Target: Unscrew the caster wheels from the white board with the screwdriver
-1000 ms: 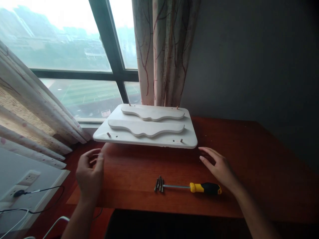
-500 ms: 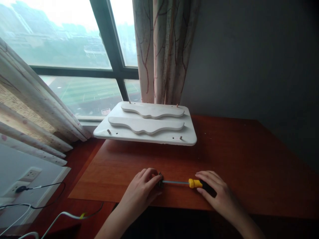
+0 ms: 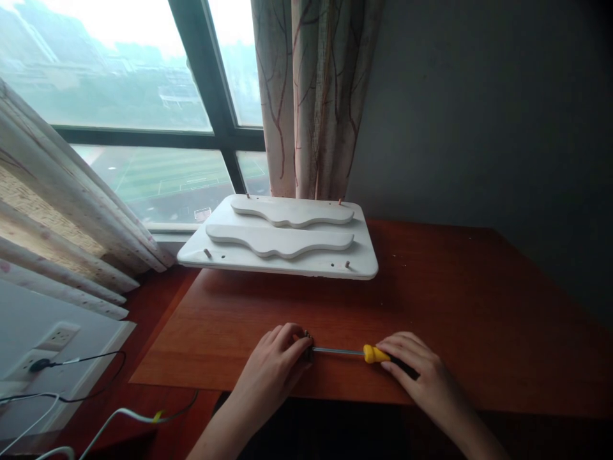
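My right hand is closed round the handle of a screwdriver, yellow at the front and black behind. Its metal shaft lies level and points left. At the shaft's far end, my left hand pinches a small dark metal piece, mostly hidden by the fingers; I cannot make out its kind. The tip meets this piece, but the exact contact is hidden. Beyond both hands, a white board carries two wavy-edged white slats and has short wooden pegs near its corners.
The reddish-brown wooden table has its front edge just below my hands. Behind the board hang a curtain and a window. At lower left, a wall socket has a black plug, and loose cables run near the table's left corner.
My right hand has shifted its grip slightly forward on the screwdriver handle, with the fingers closer to the yellow part. The left hand stays nearly still.
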### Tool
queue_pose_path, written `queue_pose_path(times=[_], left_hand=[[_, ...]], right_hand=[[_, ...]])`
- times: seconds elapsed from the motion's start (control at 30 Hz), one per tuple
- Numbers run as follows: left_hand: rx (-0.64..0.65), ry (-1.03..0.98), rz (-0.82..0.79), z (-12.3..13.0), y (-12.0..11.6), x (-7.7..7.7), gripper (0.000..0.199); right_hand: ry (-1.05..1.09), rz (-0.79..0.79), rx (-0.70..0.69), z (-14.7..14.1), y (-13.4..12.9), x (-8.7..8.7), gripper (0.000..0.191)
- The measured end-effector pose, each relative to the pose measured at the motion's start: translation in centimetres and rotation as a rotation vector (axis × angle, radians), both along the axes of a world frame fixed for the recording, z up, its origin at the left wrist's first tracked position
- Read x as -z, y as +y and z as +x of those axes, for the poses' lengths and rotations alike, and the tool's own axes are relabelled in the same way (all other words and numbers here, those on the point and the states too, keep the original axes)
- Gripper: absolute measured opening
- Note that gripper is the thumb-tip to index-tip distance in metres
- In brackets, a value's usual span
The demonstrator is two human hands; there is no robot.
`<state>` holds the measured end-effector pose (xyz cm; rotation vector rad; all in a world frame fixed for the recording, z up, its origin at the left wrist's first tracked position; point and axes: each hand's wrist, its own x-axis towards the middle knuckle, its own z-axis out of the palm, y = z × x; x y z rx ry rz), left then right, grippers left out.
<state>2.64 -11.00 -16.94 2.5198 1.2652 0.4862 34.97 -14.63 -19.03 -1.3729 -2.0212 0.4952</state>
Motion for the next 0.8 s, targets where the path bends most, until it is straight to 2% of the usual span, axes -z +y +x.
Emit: queue_pose_path(times=[0.33,0.5,0.63,0.8], left_hand=[[-0.028,0.024,0.043,0.6,-0.4,0.1,0.030],[-0.047,0.003,0.077,0.1,-0.1,-0.1,0.030],[-0.093,0.004,0.137,-1.7,1.2,0.0,0.028],[-0.153,0.084,0.211,-5.7,3.8,0.3,0.027]], right_hand=[[-0.011,-0.013,0.023,-0.5,-0.3,-0.4,0.019],[-0.007,0.001,0.019,-1.9,0.3,-0.4,0.019],[-0.007,0.025,0.002,-4.4,2.0,-0.2,0.020],[-0.009,0.020,-0.043,-8.9,5.5,-0.8,0.021]])
